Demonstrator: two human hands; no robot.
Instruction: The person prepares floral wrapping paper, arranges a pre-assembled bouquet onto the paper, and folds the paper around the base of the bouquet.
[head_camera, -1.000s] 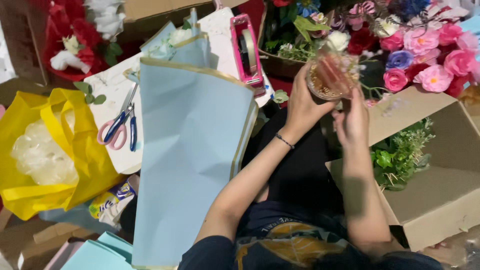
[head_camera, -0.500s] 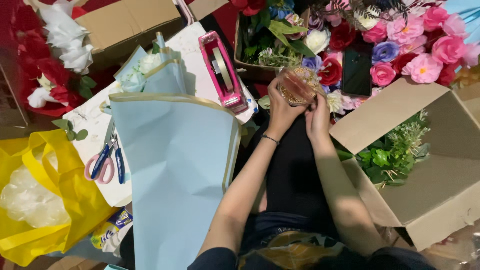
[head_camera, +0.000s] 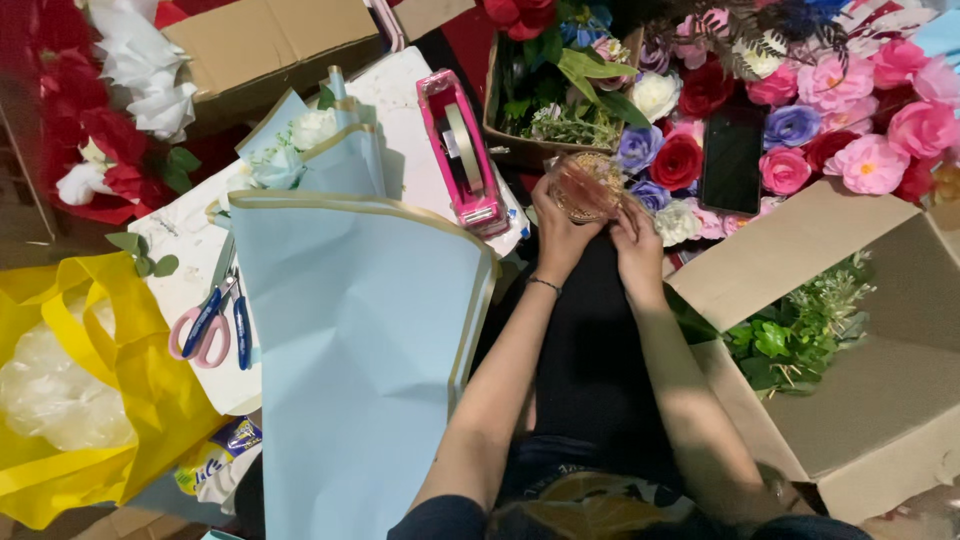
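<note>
Fingers of the left hand (head_camera: 562, 228) and right hand (head_camera: 637, 232) pinch a small clear wrapped bundle (head_camera: 585, 186) at upper centre, hemmed by a pink tape dispenser (head_camera: 462, 152), artificial flowers (head_camera: 800, 110) and, lower right, an open cardboard box (head_camera: 880, 420)

A small round clear tub (head_camera: 585, 187) with gold-brown contents, tilted, held up between both hands above the lap, near the flowers.
</note>
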